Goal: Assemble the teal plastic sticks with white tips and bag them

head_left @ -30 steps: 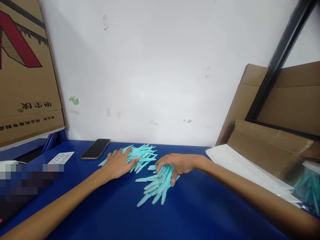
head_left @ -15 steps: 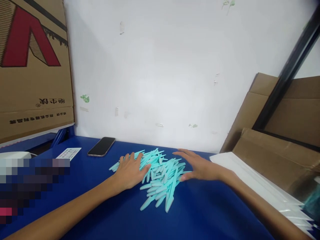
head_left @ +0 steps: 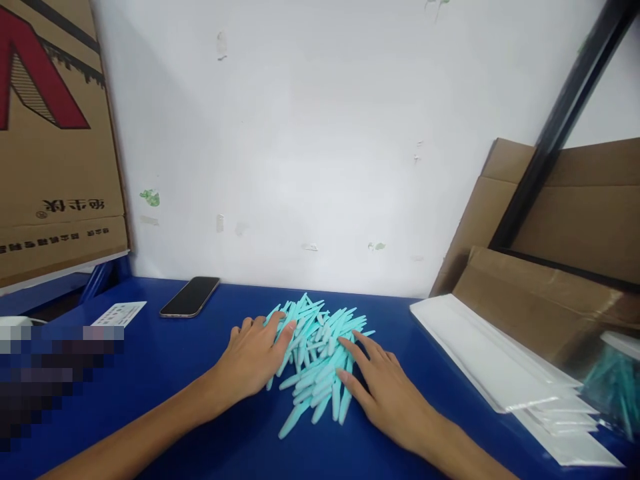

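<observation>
A loose heap of slim, tapered turquoise plastic sticks lies on the blue table; their exact kind is not clear. My left hand rests along the heap's left side, fingers bent slightly and thumb apart, touching the outer sticks. On the opposite side, my right hand touches the heap with its fingertips and thumb, the fingers spread. Neither hand has a stick enclosed in it. Some sticks beneath the left fingers are hidden.
A phone and a printed card lie at the back left. At right are stacked white packets, a clear container of turquoise sticks and brown cardboard. A large carton stands at the left.
My right hand has come down and nearer, onto the right side of the heap. My left hand has drawn slightly nearer at the left edge, where sticks are gathered in closer. The view has shifted right.
</observation>
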The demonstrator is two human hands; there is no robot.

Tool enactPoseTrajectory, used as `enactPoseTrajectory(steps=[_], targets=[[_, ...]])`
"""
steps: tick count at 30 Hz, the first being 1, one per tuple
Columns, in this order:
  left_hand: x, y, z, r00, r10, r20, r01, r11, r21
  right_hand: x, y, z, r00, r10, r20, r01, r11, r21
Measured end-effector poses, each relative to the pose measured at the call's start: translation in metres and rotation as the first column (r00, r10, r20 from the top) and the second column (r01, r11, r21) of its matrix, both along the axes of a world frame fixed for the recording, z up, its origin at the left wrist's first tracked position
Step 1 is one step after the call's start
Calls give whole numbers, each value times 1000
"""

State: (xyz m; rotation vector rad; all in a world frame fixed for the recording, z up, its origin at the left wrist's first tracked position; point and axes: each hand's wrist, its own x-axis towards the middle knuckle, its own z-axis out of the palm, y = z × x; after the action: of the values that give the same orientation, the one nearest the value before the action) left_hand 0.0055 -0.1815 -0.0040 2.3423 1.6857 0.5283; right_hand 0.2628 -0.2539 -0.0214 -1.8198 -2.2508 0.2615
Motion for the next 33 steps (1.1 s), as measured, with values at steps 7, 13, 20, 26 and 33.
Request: enactPoseTrajectory(steps=[7, 13, 20, 26, 33], targets=[[-7, 15, 9, 998, 10, 61, -8, 999, -34, 16, 38, 34, 991, 130, 25, -129, 992, -3], [-49, 66, 15, 994, 105, -36, -101, 990, 97, 51, 104, 47, 993, -113, -13, 113, 973, 200], [-73, 94, -3, 952, 197, -235, -156, 971, 183, 92, 145, 1, 925, -357, 133, 321, 918, 231], [-70, 100, -12, 930, 173, -324, -120, 977, 176, 100, 147, -11, 920, -320, 227, 268, 935, 232], [-72, 99, -7, 915, 119, -385, -62, 986, 156, 103, 146, -11, 926, -269, 267, 209, 950, 232]])
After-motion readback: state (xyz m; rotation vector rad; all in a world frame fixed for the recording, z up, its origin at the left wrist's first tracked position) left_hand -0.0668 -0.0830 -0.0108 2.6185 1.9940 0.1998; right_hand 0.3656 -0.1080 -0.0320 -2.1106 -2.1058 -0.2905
